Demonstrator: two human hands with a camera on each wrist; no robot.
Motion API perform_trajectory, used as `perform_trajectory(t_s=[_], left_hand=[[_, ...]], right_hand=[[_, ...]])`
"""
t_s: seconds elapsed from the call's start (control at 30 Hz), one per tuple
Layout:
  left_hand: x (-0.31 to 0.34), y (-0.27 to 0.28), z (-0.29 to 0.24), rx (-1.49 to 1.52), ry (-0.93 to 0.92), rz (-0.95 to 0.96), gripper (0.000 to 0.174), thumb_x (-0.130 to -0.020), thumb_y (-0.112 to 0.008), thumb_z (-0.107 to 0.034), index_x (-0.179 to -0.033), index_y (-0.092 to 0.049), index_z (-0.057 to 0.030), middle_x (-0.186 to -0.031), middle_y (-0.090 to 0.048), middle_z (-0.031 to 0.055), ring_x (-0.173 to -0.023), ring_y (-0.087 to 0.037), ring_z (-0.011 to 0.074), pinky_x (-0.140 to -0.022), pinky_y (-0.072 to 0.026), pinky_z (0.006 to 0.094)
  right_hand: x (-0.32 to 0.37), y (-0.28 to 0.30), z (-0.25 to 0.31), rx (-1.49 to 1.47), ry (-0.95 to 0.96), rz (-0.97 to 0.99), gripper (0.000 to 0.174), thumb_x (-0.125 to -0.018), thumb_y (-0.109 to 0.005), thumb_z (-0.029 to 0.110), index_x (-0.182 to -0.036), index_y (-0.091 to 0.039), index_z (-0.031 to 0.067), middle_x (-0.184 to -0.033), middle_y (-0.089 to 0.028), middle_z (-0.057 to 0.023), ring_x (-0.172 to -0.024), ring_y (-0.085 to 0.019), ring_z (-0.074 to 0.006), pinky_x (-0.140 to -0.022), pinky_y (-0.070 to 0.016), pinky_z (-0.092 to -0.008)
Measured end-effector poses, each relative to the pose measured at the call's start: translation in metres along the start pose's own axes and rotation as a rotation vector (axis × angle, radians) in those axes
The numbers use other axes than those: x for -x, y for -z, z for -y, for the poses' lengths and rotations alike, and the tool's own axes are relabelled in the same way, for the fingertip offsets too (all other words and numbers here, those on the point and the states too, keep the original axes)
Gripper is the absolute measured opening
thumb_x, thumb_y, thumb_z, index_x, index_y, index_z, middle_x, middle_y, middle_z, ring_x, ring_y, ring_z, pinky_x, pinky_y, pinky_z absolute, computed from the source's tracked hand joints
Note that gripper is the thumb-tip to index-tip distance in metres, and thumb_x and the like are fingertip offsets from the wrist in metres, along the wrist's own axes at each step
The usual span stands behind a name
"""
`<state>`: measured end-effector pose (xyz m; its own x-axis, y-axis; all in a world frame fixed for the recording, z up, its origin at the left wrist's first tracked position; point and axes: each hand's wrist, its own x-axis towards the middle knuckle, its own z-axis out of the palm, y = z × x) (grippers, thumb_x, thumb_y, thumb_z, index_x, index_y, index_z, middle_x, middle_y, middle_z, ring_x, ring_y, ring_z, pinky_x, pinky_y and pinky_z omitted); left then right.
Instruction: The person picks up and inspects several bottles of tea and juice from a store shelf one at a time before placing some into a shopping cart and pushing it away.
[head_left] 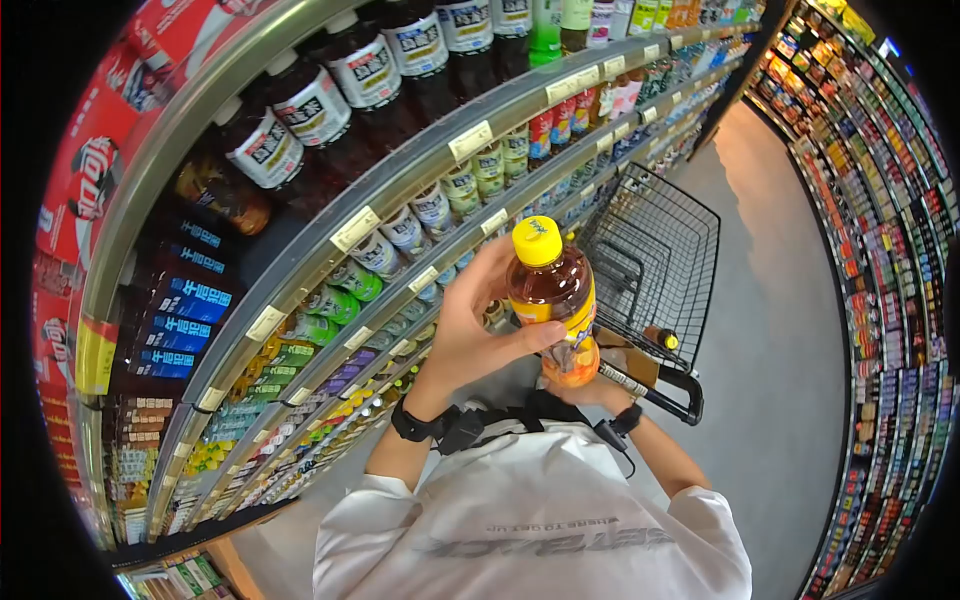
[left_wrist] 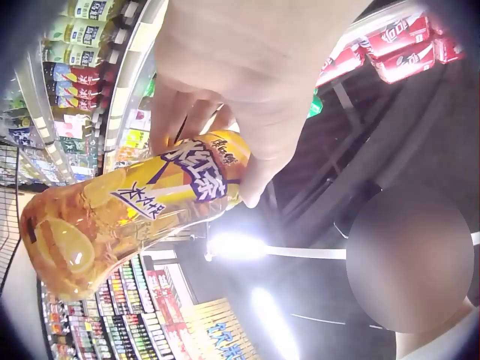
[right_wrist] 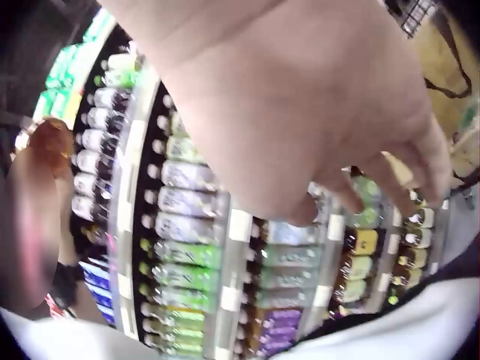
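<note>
My left hand (head_left: 480,325) grips a bottle of iced tea (head_left: 560,285) with a yellow cap (head_left: 537,240), held in front of my chest. The bottle stands nearly upright, tilted a little, with amber liquid inside. In the left wrist view, fingers and thumb lie on either side of its yellow label (left_wrist: 199,169), and the clear lower part with its lemon slice print (left_wrist: 64,244) shows. Just below and behind the bottle is my right hand (head_left: 580,392), partly hidden by it in the head view. The right wrist view shows its fingers (right_wrist: 409,169) loosely bent, holding nothing.
A black wire shopping cart (head_left: 690,240) stands ahead to the right, its handle (head_left: 680,405) near my right hand. Inside lies a dark bottle with a yellow cap (head_left: 665,338). Drink shelves (head_left: 470,140) line the left; another stocked shelf (head_left: 890,250) runs along the right.
</note>
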<state>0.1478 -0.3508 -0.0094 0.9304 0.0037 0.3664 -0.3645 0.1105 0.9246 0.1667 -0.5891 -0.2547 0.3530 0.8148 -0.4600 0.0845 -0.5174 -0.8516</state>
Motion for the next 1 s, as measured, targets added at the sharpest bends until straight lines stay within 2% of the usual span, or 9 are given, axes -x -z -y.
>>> perform_trajectory(t_s=[0.03, 0.07, 0.13, 0.2, 0.3, 0.33, 0.57, 0.97, 1.0], left_hand=[[0.002, 0.002, -0.004, 0.034, -0.027, -0.026, 0.089, -0.080, -0.091, -0.016, -0.152, -0.043, 0.0024, -0.138, -0.065, 0.0137, -0.124, -0.066, 0.0222, -0.105, -0.0515, 0.0372], [0.008, 0.013, -0.001, -0.004, -0.008, 0.027, 0.092, -0.083, -0.089, -0.014, -0.156, -0.036, 0.0026, -0.145, -0.059, 0.0149, -0.133, -0.059, 0.0237, -0.110, -0.0464, 0.0390], [0.015, 0.018, -0.011, 0.064, -0.016, 0.013, 0.090, -0.083, -0.088, -0.014, -0.155, -0.037, 0.0033, -0.148, -0.055, 0.0151, -0.137, -0.054, 0.0243, -0.114, -0.0418, 0.0407], [0.025, 0.023, -0.023, 0.160, 0.022, 0.017, 0.089, -0.086, -0.085, -0.017, -0.156, -0.036, 0.0043, -0.153, -0.049, 0.0153, -0.144, -0.046, 0.0255, -0.121, -0.0324, 0.0429], [0.044, 0.039, -0.022, 0.356, 0.132, 0.023, 0.091, -0.087, -0.083, -0.021, -0.158, -0.032, 0.0038, -0.154, -0.049, 0.0150, -0.145, -0.046, 0.0261, -0.122, -0.0310, 0.0433], [0.047, 0.036, -0.024, 0.268, 0.102, -0.064, 0.110, -0.084, -0.084, -0.041, -0.162, -0.023, 0.0057, -0.138, -0.060, 0.0277, -0.128, -0.063, 0.0341, -0.113, -0.0449, 0.0466], [0.076, 0.064, -0.037, 0.259, 0.118, -0.161, 0.117, -0.078, -0.087, -0.051, -0.161, -0.026, 0.0051, -0.132, -0.064, 0.0261, -0.126, -0.065, 0.0347, -0.111, -0.0474, 0.0471], [0.115, 0.110, -0.043, 0.191, 0.144, -0.262, 0.115, -0.079, -0.086, -0.051, -0.159, -0.028, 0.0061, -0.131, -0.065, 0.0276, -0.121, -0.067, 0.0359, -0.107, -0.0504, 0.0473], [0.119, 0.114, -0.044, 0.235, 0.149, -0.248, 0.108, -0.080, -0.086, -0.042, -0.160, -0.029, 0.0048, -0.138, -0.060, 0.0235, -0.128, -0.060, 0.0326, -0.112, -0.0437, 0.0458]], right_hand=[[-0.028, -0.033, -0.069, 0.200, 0.040, -0.041, 0.049, -0.105, -0.058, 0.044, -0.142, -0.057, 0.0112, -0.134, -0.064, -0.0103, -0.123, -0.059, -0.0261, -0.109, -0.0464, -0.0383], [-0.036, -0.053, -0.094, 0.406, -0.051, -0.031, 0.052, -0.104, -0.056, 0.046, -0.145, -0.056, 0.0132, -0.137, -0.063, -0.0119, -0.124, -0.060, -0.0265, -0.105, -0.0496, -0.0391], [-0.047, -0.060, -0.095, 0.490, -0.249, 0.057, 0.056, -0.104, -0.054, 0.050, -0.148, -0.055, 0.0150, -0.139, -0.063, -0.0149, -0.124, -0.062, -0.0281, -0.097, -0.0546, -0.0407], [-0.064, -0.064, -0.099, 0.515, -0.330, 0.124, 0.056, -0.104, -0.055, 0.050, -0.147, -0.055, 0.0148, -0.139, -0.063, -0.0149, -0.123, -0.062, -0.0281, -0.097, -0.0546, -0.0406], [-0.088, -0.072, -0.105, 0.498, -0.361, 0.217, 0.056, -0.104, -0.055, 0.050, -0.147, -0.056, 0.0144, -0.138, -0.064, -0.0150, -0.122, -0.062, -0.0282, -0.097, -0.0546, -0.0404], [-0.095, -0.074, -0.108, 0.494, -0.364, 0.247, 0.056, -0.103, -0.055, 0.050, -0.146, -0.056, 0.0142, -0.137, -0.064, -0.0150, -0.122, -0.062, -0.0283, -0.097, -0.0546, -0.0404], [-0.120, -0.094, -0.124, 0.479, -0.412, 0.407, 0.055, -0.103, -0.055, 0.050, -0.145, -0.057, 0.0133, -0.135, -0.065, -0.0151, -0.120, -0.063, -0.0285, -0.096, -0.0546, -0.0401], [-0.143, -0.118, -0.130, 0.469, -0.480, 0.546, 0.055, -0.103, -0.055, 0.050, -0.142, -0.059, 0.0117, -0.131, -0.066, -0.0154, -0.118, -0.064, -0.0289, -0.095, -0.0547, -0.0395], [-0.146, -0.119, -0.128, 0.469, -0.477, 0.554, 0.055, -0.103, -0.056, 0.050, -0.142, -0.059, 0.0116, -0.131, -0.067, -0.0154, -0.117, -0.064, -0.0290, -0.095, -0.0547, -0.0395]])
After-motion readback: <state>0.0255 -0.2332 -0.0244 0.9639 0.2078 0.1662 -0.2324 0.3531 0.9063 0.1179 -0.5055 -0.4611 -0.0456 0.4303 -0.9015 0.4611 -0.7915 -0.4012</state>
